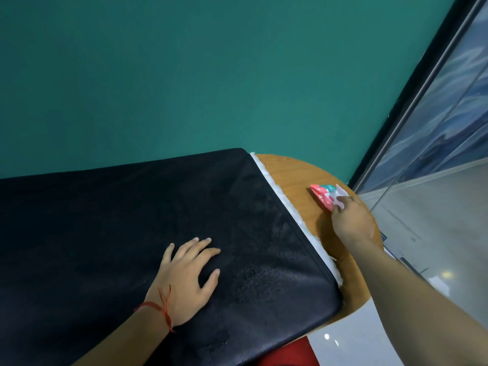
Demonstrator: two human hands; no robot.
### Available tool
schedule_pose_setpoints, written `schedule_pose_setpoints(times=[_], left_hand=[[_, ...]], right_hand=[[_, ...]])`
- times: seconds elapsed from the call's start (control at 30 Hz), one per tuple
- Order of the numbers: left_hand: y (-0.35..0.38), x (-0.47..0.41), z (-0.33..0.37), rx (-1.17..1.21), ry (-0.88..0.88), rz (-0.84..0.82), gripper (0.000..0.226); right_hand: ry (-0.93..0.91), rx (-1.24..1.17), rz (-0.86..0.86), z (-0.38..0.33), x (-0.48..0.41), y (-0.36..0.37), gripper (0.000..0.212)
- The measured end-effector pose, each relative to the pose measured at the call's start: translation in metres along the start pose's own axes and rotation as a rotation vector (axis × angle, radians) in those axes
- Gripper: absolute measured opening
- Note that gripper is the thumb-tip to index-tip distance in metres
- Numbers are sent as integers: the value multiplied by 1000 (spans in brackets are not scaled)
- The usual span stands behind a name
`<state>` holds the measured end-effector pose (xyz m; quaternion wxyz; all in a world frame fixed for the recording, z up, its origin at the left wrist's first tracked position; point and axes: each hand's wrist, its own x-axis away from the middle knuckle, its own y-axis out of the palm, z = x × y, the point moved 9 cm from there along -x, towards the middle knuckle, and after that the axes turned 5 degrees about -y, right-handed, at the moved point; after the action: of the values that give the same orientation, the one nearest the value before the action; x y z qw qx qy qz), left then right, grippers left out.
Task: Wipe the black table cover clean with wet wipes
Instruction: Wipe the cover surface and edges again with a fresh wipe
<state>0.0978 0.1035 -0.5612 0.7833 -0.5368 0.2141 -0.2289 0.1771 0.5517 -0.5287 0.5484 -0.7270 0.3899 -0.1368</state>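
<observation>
Black table cover [132, 220]: L hand [184, 276] flat, relaxed. R hand [351, 220] pinches wet wipes pack [323, 195] at right edge of wood table [290, 175]

Left hand [184, 276] flat on black table cover [105, 220], right hand [351, 220] at wet-wipes pack [323, 196].

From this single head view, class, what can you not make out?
Head view: right hand hides most of its fingers, so its hold on the pink-and-teal wet-wipe packet is unclear.
Packet print: too small, blurred.
Black fabric table cover: cut off left and below.
Red object: cut by bottom edge.
</observation>
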Motion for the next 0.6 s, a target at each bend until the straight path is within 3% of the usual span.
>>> schedule_pose_setpoints(times=[0.33,0.5,0.6], left_hand=[[-3,1,2,1,-11,-15,54],[-4,2,1,25,-12,-14,53],[-6,3,2,29,-13,-12,54]], right_hand=[[64,3,-143,6,4,7,36],[60,-68,-31,2,-4,0,30],[82,-45,-97,2,-6,6,33]])
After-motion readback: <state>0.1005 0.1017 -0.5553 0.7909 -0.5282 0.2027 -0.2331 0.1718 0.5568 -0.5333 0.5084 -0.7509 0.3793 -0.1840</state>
